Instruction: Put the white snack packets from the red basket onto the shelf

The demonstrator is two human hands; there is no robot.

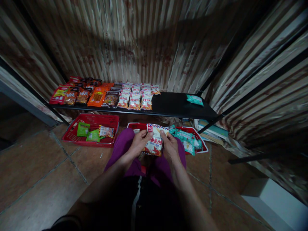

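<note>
Both my hands hold a white snack packet (pixel 155 139) with red and blue print, just above my purple-clad knees. My left hand (pixel 139 142) grips its left edge with curled fingers. My right hand (pixel 170 146) grips its right edge the same way. Behind the packet a red basket (pixel 201 141) on the floor holds teal packets (pixel 186 136). On the low black shelf (pixel 175 106) beyond lie rows of matching white packets (pixel 136 98).
Orange and red snack packets (pixel 83 93) fill the shelf's left end; one teal packet (pixel 194 100) lies at its right. A second red basket (pixel 92 130) with green packets sits on the tiled floor to the left. Striped curtains hang behind. Books lie under the shelf's right end.
</note>
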